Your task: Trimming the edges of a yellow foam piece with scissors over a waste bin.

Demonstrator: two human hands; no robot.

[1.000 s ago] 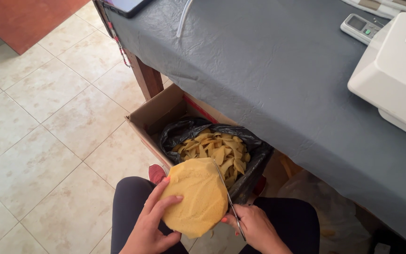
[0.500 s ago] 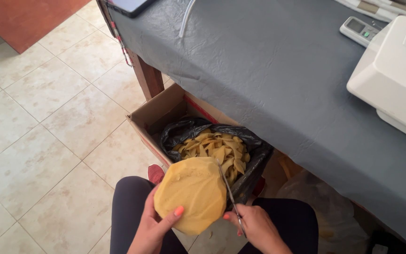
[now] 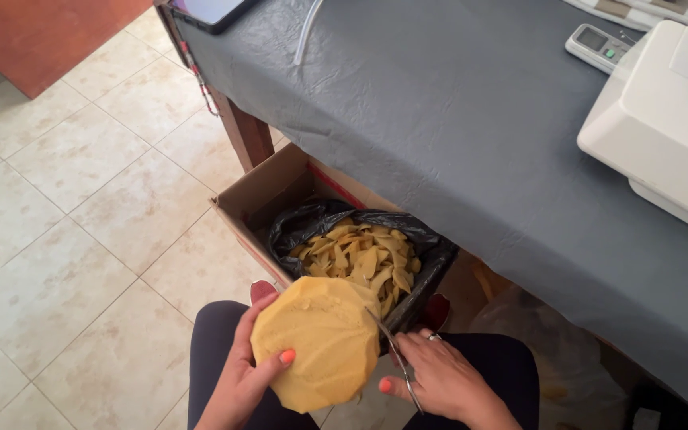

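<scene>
Clearly the trimming step was in hand: a round yellow foam disc was being cut along its edge over a box of offcuts. At the left of the frame lay the beige tiled floor (image 3: 65, 231), with a reddish-brown panel (image 3: 49, 32) in the upper left corner. Lower down, left of centre, the left hand (image 3: 240, 382) clasped the yellow foam disc (image 3: 320, 346) from its left side, fingers curled round behind and the thumb with an orange nail pressed on its face; the disc sat above the lap in dark trousers (image 3: 216, 358), tilted toward the camera. Just right of the disc, the right hand (image 3: 439, 378) was closed round the handles of a pair of scissors (image 3: 396, 362), whose blades ran up to meet the disc's right edge. Whether the blades were parted or closed could not be told, as they were thin and partly hidden.

Above the hands, at the centre of the frame, a cardboard box (image 3: 260, 199) held a black bag (image 3: 320, 227) filled with yellow foam strips (image 3: 360, 259). Further right and across the top stretched the table under a dark grey cloth (image 3: 455, 119), with a white machine (image 3: 662, 119) and a remote control (image 3: 599, 44) at the upper right.

By my judgement, the next snip would call for turning the disc slightly with the left hand so a fresh part of the rim met the blades.
</scene>
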